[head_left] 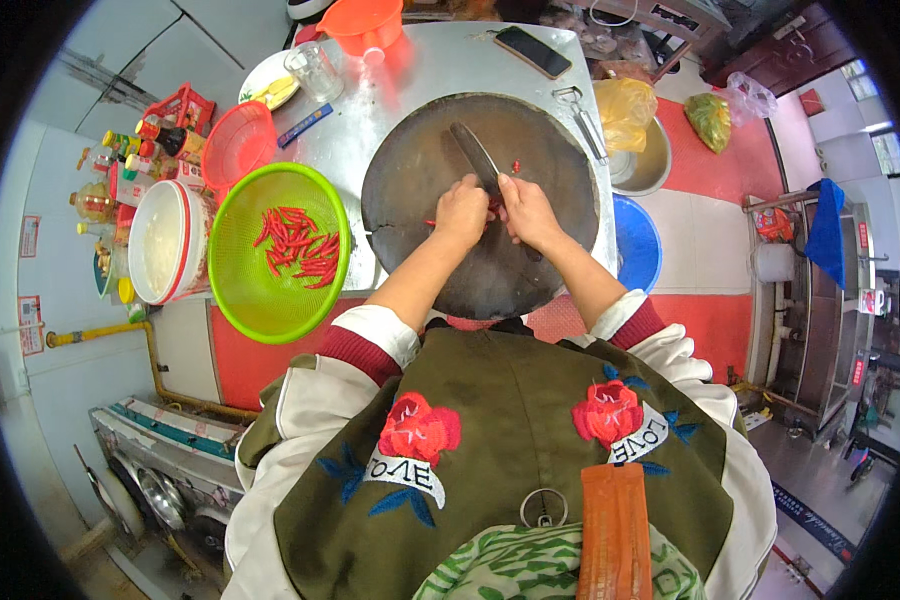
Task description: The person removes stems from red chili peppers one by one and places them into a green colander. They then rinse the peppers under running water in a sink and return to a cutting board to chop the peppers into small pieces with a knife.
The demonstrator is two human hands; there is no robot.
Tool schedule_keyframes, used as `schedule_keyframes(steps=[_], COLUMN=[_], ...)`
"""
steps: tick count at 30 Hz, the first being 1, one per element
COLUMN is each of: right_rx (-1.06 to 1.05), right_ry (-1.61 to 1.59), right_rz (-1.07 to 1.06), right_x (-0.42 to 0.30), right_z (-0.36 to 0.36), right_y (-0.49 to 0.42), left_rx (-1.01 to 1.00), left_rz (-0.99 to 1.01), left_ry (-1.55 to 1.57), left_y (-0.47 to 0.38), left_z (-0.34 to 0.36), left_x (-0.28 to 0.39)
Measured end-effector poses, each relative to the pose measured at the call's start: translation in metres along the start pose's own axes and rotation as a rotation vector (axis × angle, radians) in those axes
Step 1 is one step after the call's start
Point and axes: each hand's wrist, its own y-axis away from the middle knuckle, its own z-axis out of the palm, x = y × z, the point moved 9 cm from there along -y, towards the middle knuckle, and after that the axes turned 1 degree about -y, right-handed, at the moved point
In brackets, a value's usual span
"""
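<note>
My right hand (529,214) grips the handle of a kitchen knife (475,154), whose blade points away from me over a round, dark wooden chopping board (412,165). Close against the blade's left side is my left hand (463,210), its fingers curled down onto red chili peppers (430,223). Most of what those fingers press on is hidden. A small red chili piece (517,166) lies on the board beyond my right hand. Left of the board, a green mesh colander (247,292) holds several whole red chilies (296,240).
A phone (532,52), a peeler (581,124), a glass mug (314,73) and an orange plastic basin (362,26) stand around the board on the metal table (450,56). At the left are a white bucket (157,241) and sauce bottles (172,140). A blue tub (637,244) sits right of the table.
</note>
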Motion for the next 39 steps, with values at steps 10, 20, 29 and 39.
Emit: schedule_keyframes(steps=[10,20,29,39], right_rx=[0.000,0.070,0.087,0.039], right_ry=[0.026,0.112,0.343,-0.228], right_rz=[-0.001,-0.084,-0.207,-0.072], right_x=[0.016,-0.005,-0.012,-0.001], right_z=[-0.012,0.000,-0.006,-0.024], right_y=[0.063,-0.004,0.041,0.038], left_rx=[0.024,-0.011,-0.013,0.090], left_rz=[-0.041,-0.041,-0.059,0.053], left_ry=[-0.030,0.003,0.012,0.179], left_y=[0.008,-0.006,-0.007,0.012], left_z=[-0.003,-0.001,-0.001,-0.014], left_x=[-0.004,-0.004,-0.004,-0.009])
